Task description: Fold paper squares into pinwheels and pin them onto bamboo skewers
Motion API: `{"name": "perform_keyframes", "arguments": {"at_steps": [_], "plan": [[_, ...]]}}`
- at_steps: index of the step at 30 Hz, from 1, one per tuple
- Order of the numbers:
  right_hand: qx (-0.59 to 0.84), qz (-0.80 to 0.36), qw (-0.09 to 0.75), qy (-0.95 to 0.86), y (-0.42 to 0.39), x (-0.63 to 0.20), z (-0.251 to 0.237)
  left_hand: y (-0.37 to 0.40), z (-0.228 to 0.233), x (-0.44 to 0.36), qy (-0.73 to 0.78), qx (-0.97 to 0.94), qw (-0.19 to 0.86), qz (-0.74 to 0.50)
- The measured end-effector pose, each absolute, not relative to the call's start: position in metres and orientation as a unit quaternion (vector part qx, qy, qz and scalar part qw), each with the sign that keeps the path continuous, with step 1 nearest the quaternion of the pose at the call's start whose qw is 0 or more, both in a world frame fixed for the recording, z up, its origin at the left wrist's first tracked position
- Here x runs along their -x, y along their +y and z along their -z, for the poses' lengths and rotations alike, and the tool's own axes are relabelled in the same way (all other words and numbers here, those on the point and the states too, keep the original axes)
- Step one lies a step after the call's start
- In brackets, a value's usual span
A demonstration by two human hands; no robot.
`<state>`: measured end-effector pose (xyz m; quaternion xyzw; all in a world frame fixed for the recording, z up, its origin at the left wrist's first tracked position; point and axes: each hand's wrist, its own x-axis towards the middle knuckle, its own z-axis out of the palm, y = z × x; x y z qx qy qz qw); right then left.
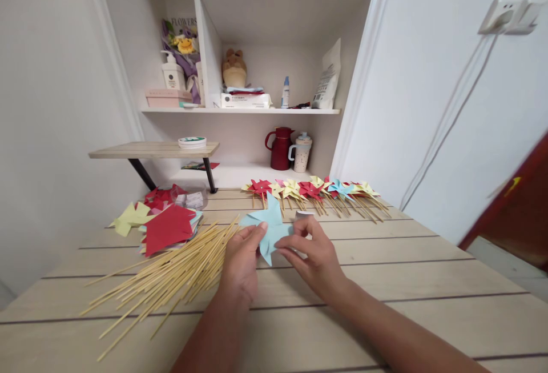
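Two bare forearms came in over the near edge of the wooden table [385, 281]. Left hand [240, 259] pinched the left side of a light blue paper pinwheel [269, 225], fingers curled on it. Right hand [314, 253] pinched the pinwheel's right side, thumb and forefinger closed on the paper; a small white thing showed just behind its fingers, too hidden to tell. The pinwheel sat mid-table, held just above the top. Loose pile of bamboo sticks [171, 273] lay fanned toward the near left corner, touching the left hand's side. Stack of cut paper squares [166, 227], red on top, sat by the left edge. Row of finished pinwheels on sticks [317, 190] lay along the far edge.
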<state>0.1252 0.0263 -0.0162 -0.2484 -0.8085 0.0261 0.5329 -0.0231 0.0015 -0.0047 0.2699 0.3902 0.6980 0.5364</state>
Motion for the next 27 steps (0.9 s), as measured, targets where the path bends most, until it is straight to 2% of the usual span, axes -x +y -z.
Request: {"name": "perform_keyframes", "arguments": {"at_steps": [5, 12, 27], "plan": [[0.278, -0.122, 0.562, -0.769, 0.029, -0.1253, 0.0139, -0.0007, 0.0036, 0.0216, 0.404, -0.301, 0.52, -0.69], [0.318, -0.221, 0.561, -0.732, 0.0324, -0.1263, 0.011, -0.0016, 0.0023, 0.019, 0.427, -0.319, 0.497, -0.685], [0.35, -0.241, 0.545, -0.723, 0.0329, -0.1275, 0.0068, -0.0001, 0.0063, 0.0178, 0.45, -0.355, 0.466, -0.674]]}}
